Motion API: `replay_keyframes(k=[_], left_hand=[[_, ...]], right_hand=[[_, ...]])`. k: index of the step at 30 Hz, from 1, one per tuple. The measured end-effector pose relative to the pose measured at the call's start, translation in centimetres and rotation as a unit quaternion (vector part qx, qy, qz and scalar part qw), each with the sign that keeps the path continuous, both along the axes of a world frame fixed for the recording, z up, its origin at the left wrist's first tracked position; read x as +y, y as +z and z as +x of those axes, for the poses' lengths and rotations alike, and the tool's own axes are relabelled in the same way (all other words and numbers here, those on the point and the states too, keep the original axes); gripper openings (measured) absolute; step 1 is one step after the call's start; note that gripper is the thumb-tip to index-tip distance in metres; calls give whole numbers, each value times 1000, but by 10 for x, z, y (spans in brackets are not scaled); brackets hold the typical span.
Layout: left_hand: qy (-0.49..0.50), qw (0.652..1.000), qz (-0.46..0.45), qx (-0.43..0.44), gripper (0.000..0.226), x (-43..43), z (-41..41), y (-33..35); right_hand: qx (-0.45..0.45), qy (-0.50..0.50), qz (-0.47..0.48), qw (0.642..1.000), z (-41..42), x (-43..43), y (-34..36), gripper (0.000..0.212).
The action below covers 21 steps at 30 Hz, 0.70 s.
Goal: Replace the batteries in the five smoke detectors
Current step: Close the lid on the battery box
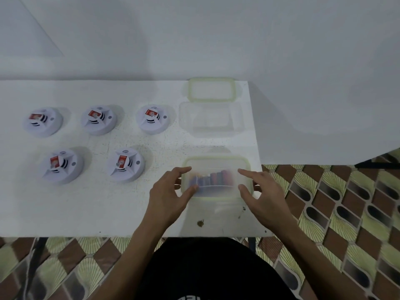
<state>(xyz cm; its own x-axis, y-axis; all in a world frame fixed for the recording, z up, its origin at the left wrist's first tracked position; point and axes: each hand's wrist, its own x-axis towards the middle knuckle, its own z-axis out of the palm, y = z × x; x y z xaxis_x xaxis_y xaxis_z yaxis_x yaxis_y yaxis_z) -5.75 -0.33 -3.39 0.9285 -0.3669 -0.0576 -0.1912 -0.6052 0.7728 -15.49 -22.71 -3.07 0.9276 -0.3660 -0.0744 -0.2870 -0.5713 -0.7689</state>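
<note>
Left hand (168,195) and right hand (265,191) fingers (245,172) grasp the battery box (216,167) ends, nine and three o'clock; I'd unclip both evenly.

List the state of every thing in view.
Detectors: five, a red battery in each.
Near box: lid on, batteries inside.
Far box: open, looks empty.
Loose lid: off, flat behind far box.
Left hand: grips near box's left end.
Right hand: grips near box's right end.
</note>
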Motion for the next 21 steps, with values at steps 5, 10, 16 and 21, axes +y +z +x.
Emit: replay_keyframes(k=[5, 10, 16, 21], left_hand=[[-47, 999, 25, 10, 40, -2, 3, 2], [-177, 976, 92, -90, 83, 0, 21, 4], [-289, 933, 183, -113, 120, -12, 40, 4], [-307, 920, 207, -123, 119, -18, 46, 1]], right_hand=[[31, 59, -28, 997, 6, -10, 3, 36], [87, 197, -112, 970, 20, -35, 18, 73], [123, 340, -184, 914, 47, -41, 28, 110], [125, 364, -213, 898, 56, -31, 21, 105]])
